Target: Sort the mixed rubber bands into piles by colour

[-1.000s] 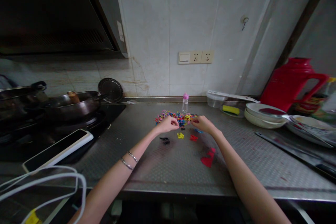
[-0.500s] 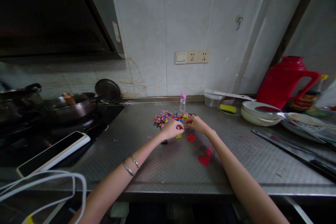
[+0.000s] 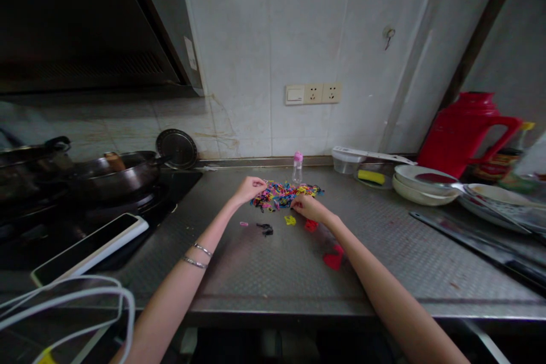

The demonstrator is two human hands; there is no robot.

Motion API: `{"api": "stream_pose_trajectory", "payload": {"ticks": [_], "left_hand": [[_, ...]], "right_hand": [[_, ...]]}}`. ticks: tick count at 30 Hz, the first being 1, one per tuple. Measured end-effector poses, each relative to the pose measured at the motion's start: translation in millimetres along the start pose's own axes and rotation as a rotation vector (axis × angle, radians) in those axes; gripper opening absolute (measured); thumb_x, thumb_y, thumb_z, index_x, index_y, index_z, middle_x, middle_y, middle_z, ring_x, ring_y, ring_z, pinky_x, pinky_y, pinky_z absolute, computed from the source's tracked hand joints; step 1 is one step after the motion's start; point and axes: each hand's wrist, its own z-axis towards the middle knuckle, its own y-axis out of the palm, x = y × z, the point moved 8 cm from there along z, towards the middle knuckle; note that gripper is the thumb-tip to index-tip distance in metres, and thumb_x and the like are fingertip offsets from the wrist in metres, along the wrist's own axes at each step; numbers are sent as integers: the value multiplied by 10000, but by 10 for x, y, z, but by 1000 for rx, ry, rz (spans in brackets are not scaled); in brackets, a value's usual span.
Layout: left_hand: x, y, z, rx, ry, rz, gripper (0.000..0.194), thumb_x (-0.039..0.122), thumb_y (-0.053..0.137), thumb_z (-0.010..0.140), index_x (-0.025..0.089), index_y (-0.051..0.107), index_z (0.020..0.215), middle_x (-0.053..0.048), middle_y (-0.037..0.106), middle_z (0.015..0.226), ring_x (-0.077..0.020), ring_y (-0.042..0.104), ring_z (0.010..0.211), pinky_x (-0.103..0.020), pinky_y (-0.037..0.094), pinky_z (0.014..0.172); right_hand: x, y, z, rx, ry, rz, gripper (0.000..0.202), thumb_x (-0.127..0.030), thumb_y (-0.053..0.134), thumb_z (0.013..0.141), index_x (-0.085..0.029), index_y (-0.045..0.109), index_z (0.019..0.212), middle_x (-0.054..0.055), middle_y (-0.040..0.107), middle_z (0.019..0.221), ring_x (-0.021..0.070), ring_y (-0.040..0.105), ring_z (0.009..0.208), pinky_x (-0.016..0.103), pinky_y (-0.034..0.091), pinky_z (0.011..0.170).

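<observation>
A heap of small multicoloured rubber bands [image 3: 284, 189] lies on the metal counter. At its left edge is my left hand [image 3: 251, 189], thumb and fingers pinched together; what is between them is too small to make out. My right hand [image 3: 307, 207] is at the heap's front right, fingers closed and pointing down, their tips partly hidden. In front of the heap are separate little groups: black bands [image 3: 265, 230], yellow bands [image 3: 290, 220] and red bands [image 3: 311, 226]. A lone pink band [image 3: 243, 223] sits to the left. Red heart-shaped pieces [image 3: 333, 259] lie beside my right forearm.
A small pink-capped bottle [image 3: 297, 168] stands behind the heap. Leftward are a phone-like white device [image 3: 89, 250], white cables [image 3: 128, 301] and a pan [image 3: 115, 176]. To the right are bowls [image 3: 422, 187], a yellow sponge [image 3: 371, 177], a knife [image 3: 478, 247] and a red thermos [image 3: 464, 136].
My left hand has moved left and away from my right hand, uncovering the black bands. My right hand has come slightly nearer and left, to the heap's front edge.
</observation>
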Motion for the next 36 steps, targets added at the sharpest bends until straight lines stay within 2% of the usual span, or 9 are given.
{"api": "stream_pose_trajectory", "payload": {"ticks": [5, 10, 13, 17, 20, 23, 29, 36], "left_hand": [[-230, -112, 11, 15, -102, -13, 226, 273, 575, 686, 84, 656, 783, -50, 627, 608, -99, 526, 516, -188, 369, 471], [-464, -187, 7, 24, -134, 60, 210, 244, 575, 654, 81, 669, 749, -49, 630, 619, -100, 517, 541, -183, 341, 470], [-559, -164, 3, -54, -129, 146, 220, 257, 578, 630, 82, 679, 718, -27, 602, 565, -89, 472, 507, -187, 320, 467], [-587, -34, -27, -220, -87, 210, 236, 284, 594, 594, 85, 686, 681, -15, 591, 550, -85, 447, 500, -195, 319, 487], [-588, 97, -71, -329, -93, 252, 221, 270, 593, 579, 95, 689, 674, -5, 583, 536, -91, 459, 508, -197, 329, 502], [-566, 188, -104, -369, -109, 290, 192, 249, 595, 573, 102, 682, 660, 5, 570, 521, -89, 457, 501, -193, 325, 499], [-497, 270, -117, -344, -81, 333, 223, 320, 637, 571, 103, 654, 617, 3, 554, 507, -83, 442, 469, -193, 317, 473], [-481, 307, -114, -338, -72, 416, 148, 164, 559, 579, 116, 662, 674, -3, 589, 555, -91, 489, 494, -181, 345, 484]], "right_hand": [[-68, -58, 10, 48, 47, 46, 257, -106, 449, 708, -163, 656, 849, 33, 653, 793, 127, 563, 710, 207, 405, 657], [-494, -7, 120, 87, -58, 136, 232, -113, 453, 723, -144, 641, 855, 31, 636, 741, 112, 542, 658, 193, 383, 617], [-773, 106, 146, 61, -144, 177, 241, -103, 458, 724, -153, 632, 883, 33, 637, 784, 108, 546, 692, 185, 379, 633], [-933, 227, 122, -7, -181, 121, 216, -180, 520, 719, -169, 615, 912, 34, 632, 816, 113, 550, 705, 190, 387, 646], [-937, 192, 105, -9, -181, 97, 220, -203, 511, 738, -176, 611, 932, 42, 635, 879, 129, 562, 778, 204, 395, 698], [-879, 103, 99, 23, -147, 91, 238, -170, 473, 758, -173, 614, 950, 52, 638, 904, 137, 568, 806, 210, 396, 712], [-720, -24, 69, 91, -96, 2, 218, -166, 448, 776, -188, 626, 900, 47, 639, 897, 140, 571, 831, 208, 392, 722], [-495, -69, 41, 94, 21, -98, 204, -194, 461, 771, -213, 629, 885, 41, 632, 961, 153, 569, 883, 213, 393, 734]]}}
